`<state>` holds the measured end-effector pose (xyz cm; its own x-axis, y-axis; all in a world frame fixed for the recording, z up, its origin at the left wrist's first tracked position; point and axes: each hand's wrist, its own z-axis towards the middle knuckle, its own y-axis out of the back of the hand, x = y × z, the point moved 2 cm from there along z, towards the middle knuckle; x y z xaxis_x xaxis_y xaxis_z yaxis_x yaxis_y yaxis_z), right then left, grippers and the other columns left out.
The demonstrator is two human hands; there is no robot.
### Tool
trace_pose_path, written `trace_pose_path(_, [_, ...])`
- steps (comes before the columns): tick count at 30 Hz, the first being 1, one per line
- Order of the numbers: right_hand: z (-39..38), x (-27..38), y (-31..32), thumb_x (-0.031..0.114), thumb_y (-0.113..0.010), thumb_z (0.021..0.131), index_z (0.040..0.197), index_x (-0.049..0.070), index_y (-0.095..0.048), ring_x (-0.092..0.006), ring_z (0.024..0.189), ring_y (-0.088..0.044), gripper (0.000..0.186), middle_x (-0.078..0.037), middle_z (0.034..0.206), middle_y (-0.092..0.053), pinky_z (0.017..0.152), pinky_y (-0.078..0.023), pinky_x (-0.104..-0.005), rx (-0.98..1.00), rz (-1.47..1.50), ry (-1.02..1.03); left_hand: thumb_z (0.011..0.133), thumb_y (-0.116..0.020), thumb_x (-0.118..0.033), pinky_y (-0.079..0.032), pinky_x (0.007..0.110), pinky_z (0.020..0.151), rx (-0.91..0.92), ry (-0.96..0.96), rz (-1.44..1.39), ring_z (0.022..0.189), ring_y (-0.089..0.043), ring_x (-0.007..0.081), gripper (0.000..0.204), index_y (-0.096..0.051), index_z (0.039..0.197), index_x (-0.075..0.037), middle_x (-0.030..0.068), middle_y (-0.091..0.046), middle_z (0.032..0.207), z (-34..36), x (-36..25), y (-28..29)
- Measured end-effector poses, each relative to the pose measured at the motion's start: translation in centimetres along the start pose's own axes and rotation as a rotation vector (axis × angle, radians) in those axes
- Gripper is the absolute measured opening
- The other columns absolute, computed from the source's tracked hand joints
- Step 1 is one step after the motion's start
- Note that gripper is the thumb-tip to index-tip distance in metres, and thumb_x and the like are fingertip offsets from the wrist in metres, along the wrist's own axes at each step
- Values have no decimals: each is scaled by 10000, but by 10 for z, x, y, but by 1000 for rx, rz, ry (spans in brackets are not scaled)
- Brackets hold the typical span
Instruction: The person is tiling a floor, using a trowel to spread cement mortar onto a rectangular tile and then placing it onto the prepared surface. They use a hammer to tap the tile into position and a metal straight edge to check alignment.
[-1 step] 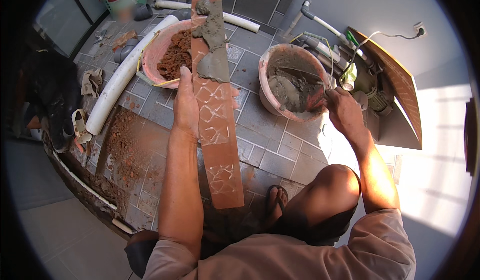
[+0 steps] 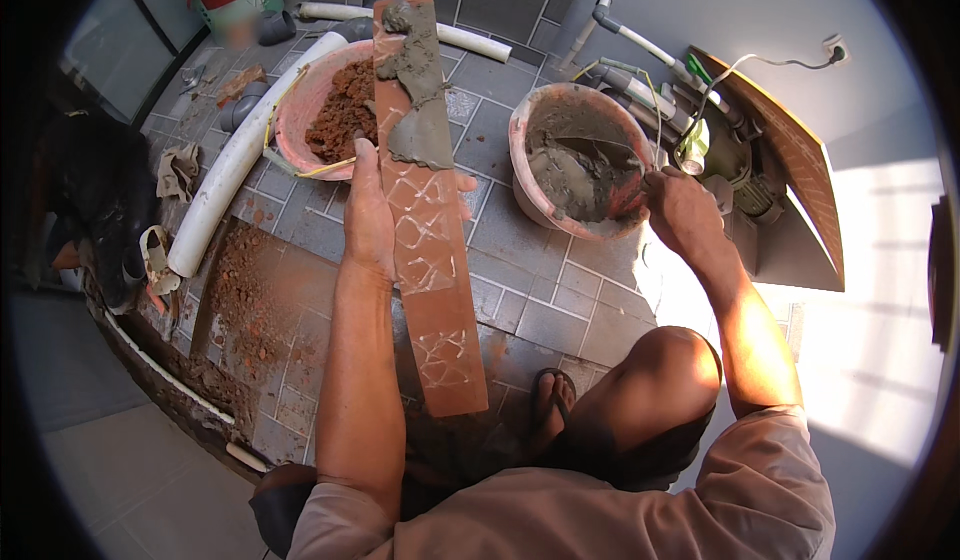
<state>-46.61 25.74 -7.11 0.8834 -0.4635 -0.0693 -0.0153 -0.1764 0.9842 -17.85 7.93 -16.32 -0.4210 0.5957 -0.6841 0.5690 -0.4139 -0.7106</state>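
Note:
A long, narrow brown tile strip (image 2: 445,330) stands slanted in front of me, its ribbed back toward me. My left hand (image 2: 370,215) grips it by the edges, thumb on the near side and fingertips showing past the right edge. Wet grey mortar (image 2: 420,140) covers part of its upper half; the lower half is bare with pale crossed lines. My right hand (image 2: 685,210) is closed round the handle of a trowel (image 2: 600,150). The trowel's blade sits in the mortar inside a pinkish bucket (image 2: 517,145), and its outline is partly smeared over.
Behind the tile stands a pink bucket (image 2: 290,120) of reddish soil. White pipes (image 2: 230,170) lie on the grey tiled floor (image 2: 510,260). At right are a pump (image 2: 745,185), a leaning board (image 2: 800,150) and a plugged-in cable. Loose soil (image 2: 245,305) and a trench edge are at left.
The whole view has shifted slightly, so the buckets appear a little further left and up. Both hands keep their holds on the tile strip and the trowel.

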Motion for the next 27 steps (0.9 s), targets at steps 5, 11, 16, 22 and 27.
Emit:
trace_pose_path(5, [78,-22,-49,204,-754,899,1006,22,-819,-324,1027,-787,221,-190,1072,-796,866,-630,-451,130,-303,82,1029,-205,-839,-610,356,570,63,145,-17,741,-745,249,968,-646,1272,-13,225,-767,1036,25,61,-15])
trace_pose_path(11, [93,-9,-72,108,-681,941,992,62,-831,-302,1035,-793,166,-140,1055,-815,877,-626,-428,295,-431,340,1054,-211,-799,-630,442,824,16,180,-67,938,-767,327,955,-640,1301,18,226,-767,1070,45,130,-30])
trace_pose_path(16, [88,-2,-61,149,-651,963,1008,53,-835,-328,1044,-789,212,-141,1046,-814,904,-613,-452,446,-427,413,1057,-229,-795,-638,402,791,-93,169,-60,934,-776,307,987,-684,1241,61,225,-772,1068,51,147,-31])
trace_pose_path(22, [93,12,-58,167,-651,932,1027,17,-823,-377,1046,-782,247,-207,1039,-801,917,-608,-465,556,-322,451,1067,-226,-778,-644,406,794,-131,248,73,939,-778,309,987,-697,1193,80,235,-772,1063,53,140,-43])
trace_pose_path(27, [113,-5,-50,188,-615,933,927,-22,-781,-321,795,-759,268,-194,868,-764,820,-623,-433,751,13,12,1081,-208,-755,-645,407,801,-124,249,95,940,-779,306,973,-681,1209,85,232,-775,1055,60,142,-46])
